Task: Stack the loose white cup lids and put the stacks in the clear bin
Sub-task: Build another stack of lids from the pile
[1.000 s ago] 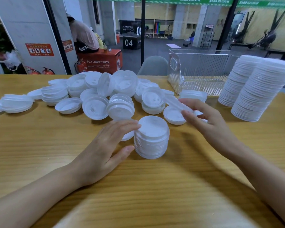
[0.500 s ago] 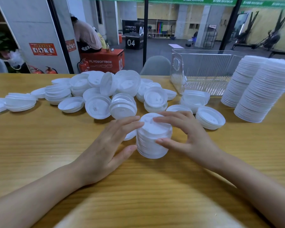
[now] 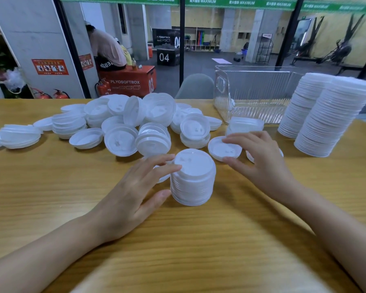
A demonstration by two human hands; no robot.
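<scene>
A short stack of lids (image 3: 192, 178) stands upright on the wooden table (image 3: 51, 187), its axis vertical, close in front of the person. The left hand (image 3: 131, 193) rests against its side, fingers spread and nearly straight, tips on the top rim, thumb near the base. The right hand (image 3: 262, 163) pinches a single lid (image 3: 222, 149) lying flat just right of the stack, thumb and curled fingers spanning it. The clear bin (image 3: 251, 96) sits behind.

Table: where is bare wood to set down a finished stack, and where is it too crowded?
Bare wood lies on the table nearer than the short stack, between the forearms, and left of the left hand, below the loose lid pile. Crowded: between that pile, the clear bin and the tall stacks, where the right hand pinches a single lid.
</scene>
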